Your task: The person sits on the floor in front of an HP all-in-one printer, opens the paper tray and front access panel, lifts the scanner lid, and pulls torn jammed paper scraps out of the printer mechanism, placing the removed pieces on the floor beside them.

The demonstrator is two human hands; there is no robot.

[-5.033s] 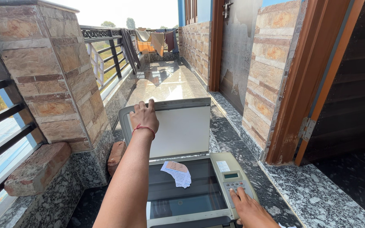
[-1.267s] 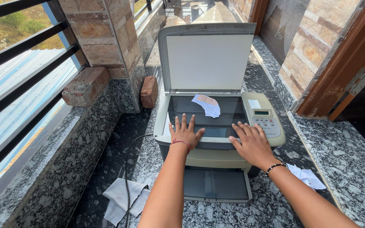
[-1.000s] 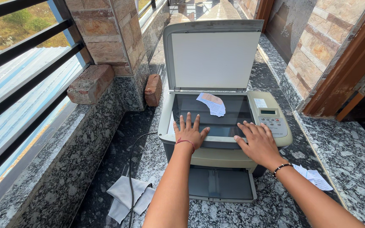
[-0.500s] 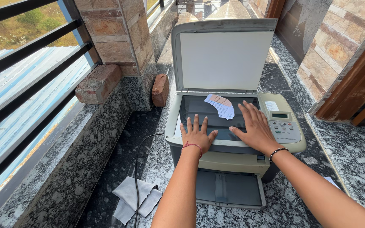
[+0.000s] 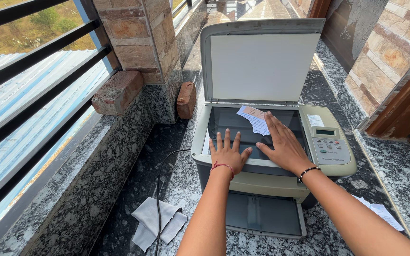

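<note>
A beige scanner-printer (image 5: pixel 338 168) sits on the granite floor with its lid (image 5: pixel 262 61) raised upright. A small torn slip of paper (image 5: pixel 254 119) lies on the dark scanner glass (image 5: pixel 226 123). My left hand (image 5: pixel 227 154) rests flat on the front edge of the glass, fingers spread, a red thread at the wrist. My right hand (image 5: pixel 283 144) lies flat on the glass, its fingertips touching the right edge of the slip; a black bracelet circles that wrist. Neither hand holds anything.
A control panel (image 5: pixel 327 142) is on the printer's right. A white cloth (image 5: pixel 156 222) and a black cable (image 5: pixel 160 185) lie front left. Two bricks (image 5: pixel 117 92) (image 5: pixel 186 99) sit by a brick pillar (image 5: pixel 141 42). Railing bars (image 5: pixel 34 71) run left. Paper scraps (image 5: pixel 380 211) lie right.
My right hand has slid from the printer's front edge up across the glass to the paper slip. My left hand stays near the front edge. The view has shifted closer and leftward.
</note>
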